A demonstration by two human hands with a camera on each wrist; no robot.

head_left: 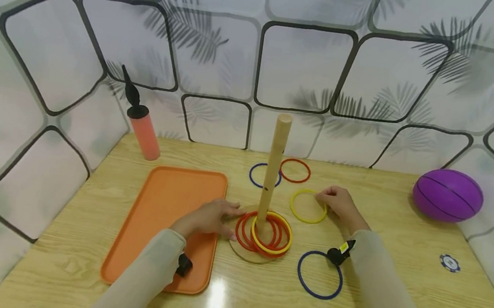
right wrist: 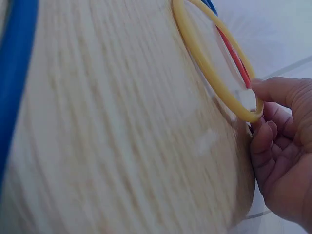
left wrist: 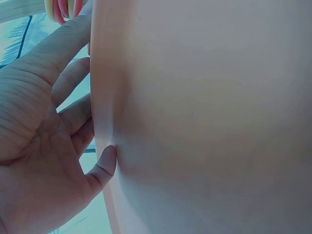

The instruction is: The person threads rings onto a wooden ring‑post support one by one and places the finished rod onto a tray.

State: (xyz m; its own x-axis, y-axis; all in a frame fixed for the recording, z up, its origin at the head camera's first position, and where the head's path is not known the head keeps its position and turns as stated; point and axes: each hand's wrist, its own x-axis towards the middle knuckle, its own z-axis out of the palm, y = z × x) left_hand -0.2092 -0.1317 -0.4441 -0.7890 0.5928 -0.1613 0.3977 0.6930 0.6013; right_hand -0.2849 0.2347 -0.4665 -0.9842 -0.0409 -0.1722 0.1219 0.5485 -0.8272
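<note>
Blue ring (right wrist: 17, 58) lies nearer than right hand (head_left: 340, 203). Left hand (head_left: 209, 217): fingers extended beside wooden peg stand (head_left: 274, 162). Right thumb and fingertips pinch yellow ring (right wrist: 209, 78), its hoop left of them. Loose red ring (head_left: 294, 181) lies beyond.

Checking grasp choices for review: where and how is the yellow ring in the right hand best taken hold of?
Likely by the right side of the rim, coming from the person's right: the yellow ring is slim and open-centred, so the right hand can pinch across it, clear of the wooden post to its left.
</note>
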